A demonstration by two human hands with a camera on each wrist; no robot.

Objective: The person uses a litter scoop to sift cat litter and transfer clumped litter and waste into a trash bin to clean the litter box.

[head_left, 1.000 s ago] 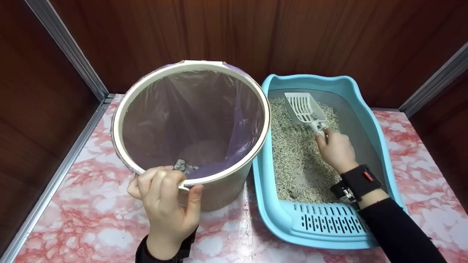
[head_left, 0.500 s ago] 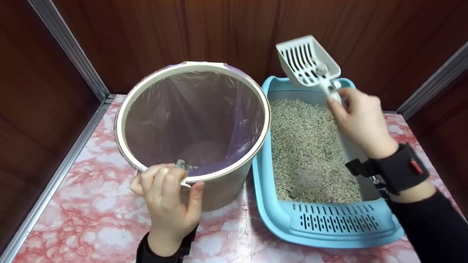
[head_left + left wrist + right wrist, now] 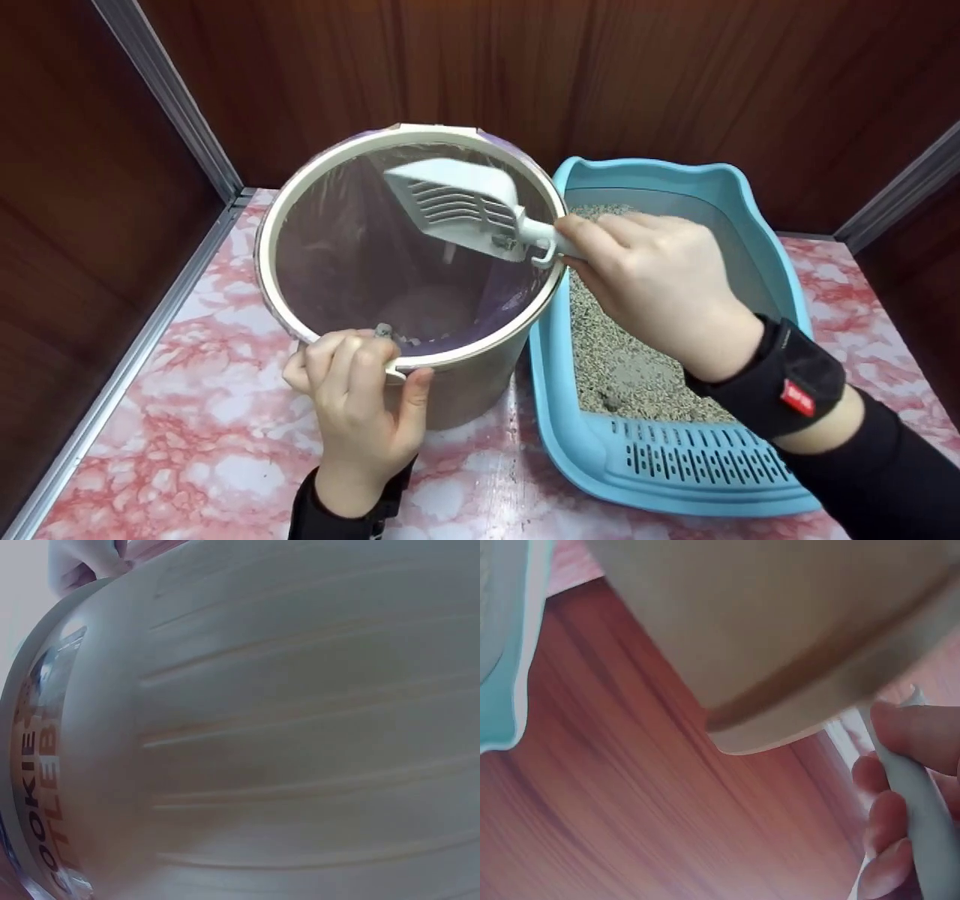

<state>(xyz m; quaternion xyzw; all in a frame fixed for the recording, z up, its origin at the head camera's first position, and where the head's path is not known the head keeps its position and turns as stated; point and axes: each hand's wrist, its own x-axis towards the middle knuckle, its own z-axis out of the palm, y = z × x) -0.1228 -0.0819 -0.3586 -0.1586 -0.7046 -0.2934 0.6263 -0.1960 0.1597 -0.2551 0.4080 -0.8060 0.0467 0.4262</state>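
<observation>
In the head view my right hand [image 3: 652, 277] grips the handle of a white slotted litter scoop [image 3: 461, 199]. The scoop is tilted over the mouth of a round cream bin [image 3: 450, 358] lined with a thin purple bag [image 3: 337, 247]. A small grey clump [image 3: 504, 241] shows at the scoop's handle end. My left hand [image 3: 364, 409] holds the bin's near rim by its handle, with the thumb outside. Beside the fingers, a grey clump [image 3: 383, 330] is partly visible inside the bin. The right wrist view shows fingers curled round the scoop handle [image 3: 919, 817].
A light blue litter box [image 3: 555, 427] with grainy litter [image 3: 637, 367] stands right of the bin, its slotted step [image 3: 697, 457] in front. Dark wood panels [image 3: 480, 67] rise behind and at both sides. The floor [image 3: 202, 420] has a red-and-white marbled pattern.
My right hand has lifted the scoop from the litter, then carried it left over the bin and tipped it. My left hand keeps its hold on the bin rim.
</observation>
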